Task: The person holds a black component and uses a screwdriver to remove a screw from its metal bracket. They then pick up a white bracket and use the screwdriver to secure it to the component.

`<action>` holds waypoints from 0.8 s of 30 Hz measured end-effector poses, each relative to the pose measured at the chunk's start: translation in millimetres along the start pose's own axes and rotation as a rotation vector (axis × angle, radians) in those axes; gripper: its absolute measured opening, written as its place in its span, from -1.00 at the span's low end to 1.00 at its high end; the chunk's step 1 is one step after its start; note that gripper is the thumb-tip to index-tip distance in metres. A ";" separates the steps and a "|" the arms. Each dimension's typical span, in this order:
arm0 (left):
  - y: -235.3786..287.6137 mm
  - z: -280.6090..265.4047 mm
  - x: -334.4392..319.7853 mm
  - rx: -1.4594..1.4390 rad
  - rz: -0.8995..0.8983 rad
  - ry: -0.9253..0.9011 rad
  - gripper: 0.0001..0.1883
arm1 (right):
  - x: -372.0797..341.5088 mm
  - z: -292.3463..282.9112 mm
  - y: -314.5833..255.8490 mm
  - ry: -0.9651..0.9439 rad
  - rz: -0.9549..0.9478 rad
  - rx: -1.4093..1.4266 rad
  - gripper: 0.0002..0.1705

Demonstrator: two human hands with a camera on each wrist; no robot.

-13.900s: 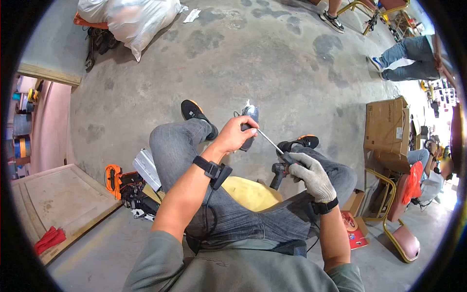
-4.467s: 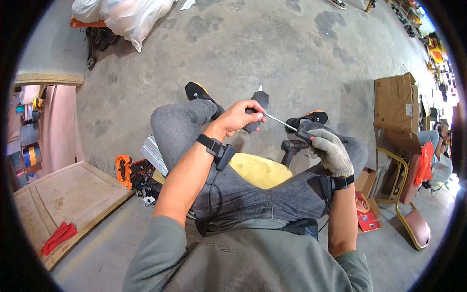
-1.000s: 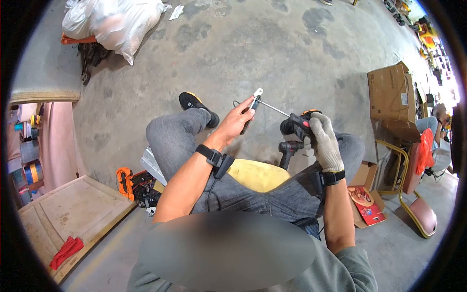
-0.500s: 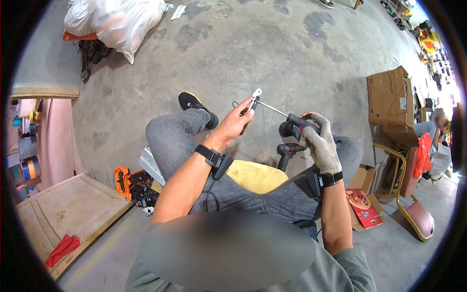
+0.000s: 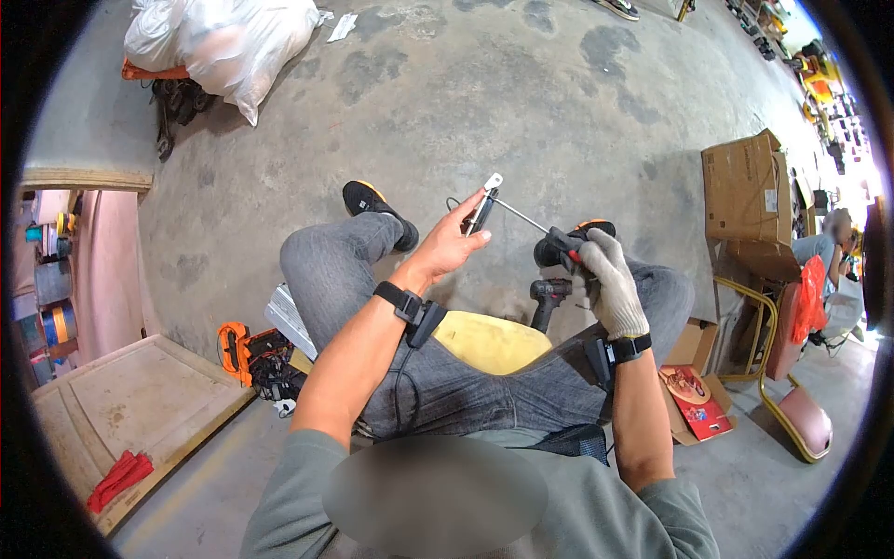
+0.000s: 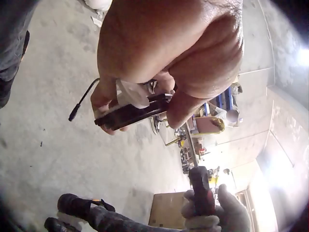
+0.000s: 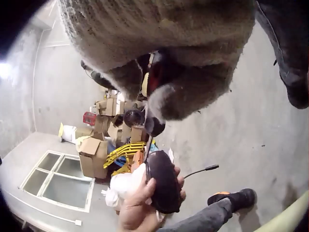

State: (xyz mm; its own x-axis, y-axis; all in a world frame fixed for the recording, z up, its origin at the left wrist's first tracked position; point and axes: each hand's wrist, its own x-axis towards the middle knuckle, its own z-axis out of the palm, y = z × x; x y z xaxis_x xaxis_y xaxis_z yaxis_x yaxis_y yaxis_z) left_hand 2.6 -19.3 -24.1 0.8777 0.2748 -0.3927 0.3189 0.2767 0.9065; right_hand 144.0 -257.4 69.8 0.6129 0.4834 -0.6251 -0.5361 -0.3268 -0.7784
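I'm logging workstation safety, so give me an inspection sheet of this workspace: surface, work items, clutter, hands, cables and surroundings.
Surface: grey concrete floor, with dark patches.
Work items: dark device, held above the floor; screwdriver, its shaft reaching toward the device, tip contact unclear.
Clutter: drill-like tool between the legs; orange item near the left leg.
Hands: bare left hand holds the dark device; gloved right hand grips the screwdriver's handle.
Cables: short cable sticks out by the device, its end free.
Surroundings: white bags, wooden panel bearing red cloth, cardboard box, another person at far right.
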 end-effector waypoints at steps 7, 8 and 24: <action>-11.3 -2.1 3.9 0.066 0.052 0.011 -0.20 | 4.9 -8.5 -2.8 -0.071 0.084 0.091 -0.31; -12.1 -1.4 4.5 0.064 0.064 0.008 -0.21 | 4.2 -6.2 -2.8 -0.073 0.083 0.090 -0.31; -8.6 -1.7 3.7 -0.066 -0.090 0.007 -0.19 | 4.8 14.1 10.0 0.177 -0.224 -0.147 -0.44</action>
State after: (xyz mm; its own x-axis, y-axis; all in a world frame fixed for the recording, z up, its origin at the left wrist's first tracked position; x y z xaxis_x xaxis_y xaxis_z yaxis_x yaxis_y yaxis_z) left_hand 2.5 -19.1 -33.6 0.8440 0.2521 -0.4734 0.3719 0.3609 0.8552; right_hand 133.4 -246.9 59.8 0.8047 0.4119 -0.4275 -0.2945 -0.3482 -0.8900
